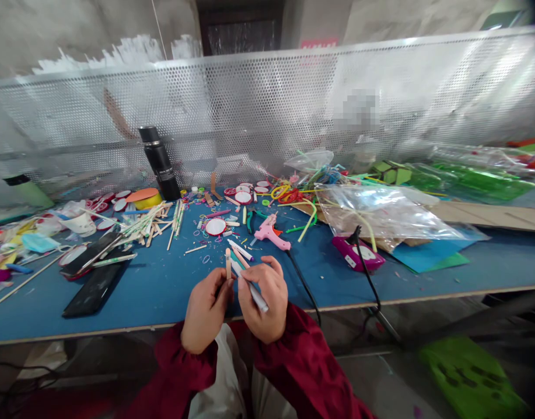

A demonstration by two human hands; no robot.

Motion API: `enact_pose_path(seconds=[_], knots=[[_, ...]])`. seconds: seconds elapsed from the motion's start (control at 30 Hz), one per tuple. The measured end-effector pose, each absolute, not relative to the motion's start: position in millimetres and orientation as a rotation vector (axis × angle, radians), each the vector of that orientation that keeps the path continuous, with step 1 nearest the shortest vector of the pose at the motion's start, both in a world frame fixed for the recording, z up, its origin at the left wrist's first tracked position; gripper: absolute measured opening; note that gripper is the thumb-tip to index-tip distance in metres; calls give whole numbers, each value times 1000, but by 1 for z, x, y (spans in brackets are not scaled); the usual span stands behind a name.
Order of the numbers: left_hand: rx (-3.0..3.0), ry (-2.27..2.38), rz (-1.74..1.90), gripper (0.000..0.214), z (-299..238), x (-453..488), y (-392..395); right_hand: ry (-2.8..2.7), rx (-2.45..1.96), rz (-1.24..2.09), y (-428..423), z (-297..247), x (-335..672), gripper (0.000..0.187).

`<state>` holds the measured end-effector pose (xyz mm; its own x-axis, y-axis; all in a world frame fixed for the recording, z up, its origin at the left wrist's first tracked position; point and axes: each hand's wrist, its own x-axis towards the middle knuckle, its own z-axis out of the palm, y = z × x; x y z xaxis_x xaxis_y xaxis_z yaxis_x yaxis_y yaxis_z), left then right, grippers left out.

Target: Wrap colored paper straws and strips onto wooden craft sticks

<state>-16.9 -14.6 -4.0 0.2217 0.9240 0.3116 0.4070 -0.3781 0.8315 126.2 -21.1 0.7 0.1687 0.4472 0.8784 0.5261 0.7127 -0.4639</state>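
Note:
My left hand (205, 313) is closed around a wooden craft stick (228, 263) that stands upright above the table's front edge. My right hand (264, 302) is closed on a white marker pen (254, 291), its tip pointing toward the stick. Both hands meet just in front of the blue table top (163, 285). A pink glue gun (271, 231) lies just beyond my right hand, its black cord running off the front edge. Dark red sleeves cover both forearms.
Craft sticks, straws and round red-rimmed discs litter the table's left and middle. A black flask (159, 162) stands at the back, a dark phone (95, 286) lies at left, clear plastic bags (376, 212) at right. A perforated metal screen (267, 105) closes the far side.

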Motion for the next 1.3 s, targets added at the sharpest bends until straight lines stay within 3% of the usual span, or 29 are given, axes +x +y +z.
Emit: enact_pose_path(seconds=[0.4, 0.6, 0.93, 1.13, 1.3], knots=[[1747, 1234, 1139, 27, -6, -18, -16, -1403, -857, -96, -19, -8, 131, 25], [1689, 1230, 1197, 31, -4, -17, -17, -1535, -922, -75, -19, -1, 127, 13], [1719, 1163, 1163, 26, 0, -16, -17, -1591, -843, -23, -23, 0, 129, 11], [1698, 1145, 1166, 29, 0, -16, -18, -1587, -800, -67, -25, -7, 135, 33], [1748, 1169, 1117, 30, -2, -15, -17, -1437, -824, -47, -25, -7, 128, 20]])
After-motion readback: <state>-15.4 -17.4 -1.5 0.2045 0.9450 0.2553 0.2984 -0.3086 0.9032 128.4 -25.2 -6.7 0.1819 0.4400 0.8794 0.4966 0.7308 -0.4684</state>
